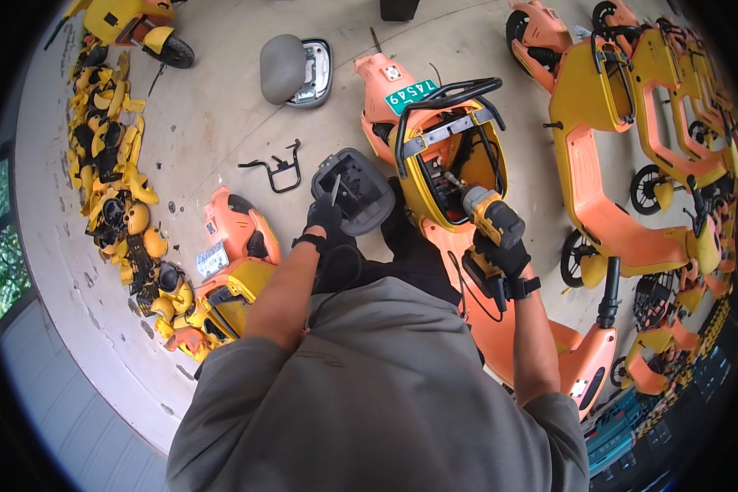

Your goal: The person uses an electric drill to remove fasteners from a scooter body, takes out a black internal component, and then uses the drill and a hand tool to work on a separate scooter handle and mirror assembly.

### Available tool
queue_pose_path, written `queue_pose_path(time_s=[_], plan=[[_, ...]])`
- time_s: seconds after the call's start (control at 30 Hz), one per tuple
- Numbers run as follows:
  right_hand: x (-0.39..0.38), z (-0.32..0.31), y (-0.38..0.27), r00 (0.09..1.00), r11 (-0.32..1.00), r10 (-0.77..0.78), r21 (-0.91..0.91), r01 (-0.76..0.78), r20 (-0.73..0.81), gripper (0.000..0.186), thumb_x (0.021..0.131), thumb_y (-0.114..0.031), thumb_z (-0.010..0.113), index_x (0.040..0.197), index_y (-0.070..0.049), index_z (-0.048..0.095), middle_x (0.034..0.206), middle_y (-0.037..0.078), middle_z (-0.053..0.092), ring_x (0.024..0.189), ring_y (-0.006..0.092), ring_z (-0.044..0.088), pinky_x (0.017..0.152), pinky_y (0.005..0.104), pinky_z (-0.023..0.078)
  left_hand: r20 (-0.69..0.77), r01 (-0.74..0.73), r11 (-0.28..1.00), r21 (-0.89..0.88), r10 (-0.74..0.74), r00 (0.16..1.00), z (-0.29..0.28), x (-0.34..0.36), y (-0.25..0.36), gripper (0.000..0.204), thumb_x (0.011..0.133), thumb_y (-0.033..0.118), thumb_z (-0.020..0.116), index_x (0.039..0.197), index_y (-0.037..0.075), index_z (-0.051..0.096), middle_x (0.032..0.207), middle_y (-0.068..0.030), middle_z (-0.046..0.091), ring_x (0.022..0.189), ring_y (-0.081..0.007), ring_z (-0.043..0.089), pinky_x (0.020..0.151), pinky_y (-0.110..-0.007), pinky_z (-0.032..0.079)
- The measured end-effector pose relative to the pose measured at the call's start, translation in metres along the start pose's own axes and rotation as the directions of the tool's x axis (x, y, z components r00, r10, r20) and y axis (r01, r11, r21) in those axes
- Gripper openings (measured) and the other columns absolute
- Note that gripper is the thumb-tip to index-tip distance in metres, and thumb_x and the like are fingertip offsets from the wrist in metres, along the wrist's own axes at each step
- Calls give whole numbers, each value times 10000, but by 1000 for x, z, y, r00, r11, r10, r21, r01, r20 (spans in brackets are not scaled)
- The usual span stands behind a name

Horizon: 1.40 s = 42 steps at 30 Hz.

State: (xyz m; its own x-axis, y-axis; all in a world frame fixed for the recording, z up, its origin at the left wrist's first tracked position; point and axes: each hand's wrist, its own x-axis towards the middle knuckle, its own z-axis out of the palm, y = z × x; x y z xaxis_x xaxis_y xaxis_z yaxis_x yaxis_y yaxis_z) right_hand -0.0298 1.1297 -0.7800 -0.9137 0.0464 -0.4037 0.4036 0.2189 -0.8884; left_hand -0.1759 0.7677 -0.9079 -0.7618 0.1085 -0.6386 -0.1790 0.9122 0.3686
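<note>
My right hand (507, 256), in a black glove, grips a yellow and black cordless drill (497, 216). The drill's nose reaches over the open seat bay of an orange and yellow scooter (498, 131), near metal parts inside; whether its tip touches anything I cannot make out. My left hand (326, 217), also gloved in black, is closed on a thin silver metal piece (336, 188) whose exact kind does not show. Right beside that hand is a dark grey plastic storage bin (372, 215) with an open top. A black grab rail (453, 92) spans the back of the bay.
A grey scooter seat (282, 69) and a black metal bracket (285, 175) lie on the concrete floor. Yellow body parts (111, 148) are heaped along the left wall. Another orange scooter (239, 225) is by my left arm, and several more (582, 156) line the right side.
</note>
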Motion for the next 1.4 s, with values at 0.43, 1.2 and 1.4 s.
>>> queue_pose_path(time_s=[0.43,1.2,1.4], plan=[[102,2,11,975,978,156,116,-176,159,405,659,12,609,1052,-42,521,925,31,568,802,145,547,686,267,465,252,500,475,-724,-493,833,7,-149,-201,169,799,212,510,868,61,538,728,-96,583,620,-207,582,493,-334,470],[161,15,-47,819,853,519,-88,-515,243,72,695,-66,567,746,-15,574,572,67,541,456,167,510,416,284,391,183,440,575,-690,-449,874,42,-199,-200,163,794,198,547,822,45,597,664,-67,597,601,-178,558,549,-302,418],[165,15,-48,824,854,520,-166,-493,228,87,705,-71,557,775,-20,559,585,77,539,451,175,504,411,291,388,128,465,593,-657,-520,845,32,-197,-184,205,784,221,556,808,21,594,686,-85,607,629,-209,570,596,-328,426]])
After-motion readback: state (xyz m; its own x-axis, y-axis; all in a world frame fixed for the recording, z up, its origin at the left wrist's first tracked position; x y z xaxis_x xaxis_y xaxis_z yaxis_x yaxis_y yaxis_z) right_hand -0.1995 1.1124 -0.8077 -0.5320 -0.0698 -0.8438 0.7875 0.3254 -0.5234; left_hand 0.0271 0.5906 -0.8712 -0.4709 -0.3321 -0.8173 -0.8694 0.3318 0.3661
